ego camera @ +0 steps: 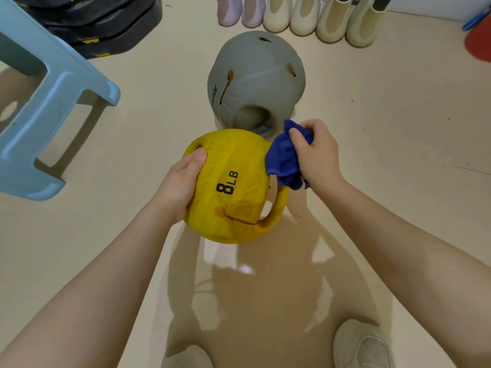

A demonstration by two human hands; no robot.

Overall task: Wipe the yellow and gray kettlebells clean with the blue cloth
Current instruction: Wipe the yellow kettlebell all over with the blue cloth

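Note:
A yellow kettlebell (233,192) marked "8 LB" is lifted off the floor and tilted, its handle toward the lower right. A brown smear runs across its lower face. My left hand (183,181) grips its left side. My right hand (316,155) clutches a bunched blue cloth (283,158) pressed against the kettlebell's upper right edge. Just behind, a larger gray kettlebell (255,78) lies on the floor with brown streaks on its surface and its handle opening facing me.
A light blue plastic stool (45,107) stands at the left. Black weight plates (106,25) are stacked at the top left. A row of pale rubber boots (305,14) lines the back wall. A red object (478,43) sits at the far right. My shoes (364,343) show at the bottom.

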